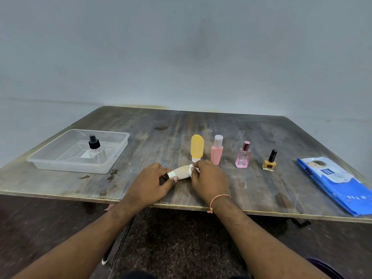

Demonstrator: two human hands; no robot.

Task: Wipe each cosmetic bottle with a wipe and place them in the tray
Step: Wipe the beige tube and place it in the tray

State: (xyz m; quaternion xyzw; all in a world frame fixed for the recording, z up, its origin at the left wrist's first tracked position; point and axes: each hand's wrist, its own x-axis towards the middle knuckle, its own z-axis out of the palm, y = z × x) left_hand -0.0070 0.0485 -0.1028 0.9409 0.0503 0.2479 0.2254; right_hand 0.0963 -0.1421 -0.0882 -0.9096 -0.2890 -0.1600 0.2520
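My left hand [151, 183] grips the cap end of a beige tube bottle [180, 172] that lies sideways just above the table. My right hand [209, 181] presses a white wipe [193, 168] against the tube's other end. Behind them stand a yellow squeeze bottle [197, 148], a pink bottle [217, 151], a pink perfume bottle [243, 156] and an orange nail polish [269, 163]. At the left, a clear plastic tray [112, 158] holds a clear spray bottle [95, 149] with a black top.
A blue pack of wipes [338, 183] lies at the right end of the wooden table [261, 190]. The table's front edge runs just under my wrists. A grey wall stands behind the table.
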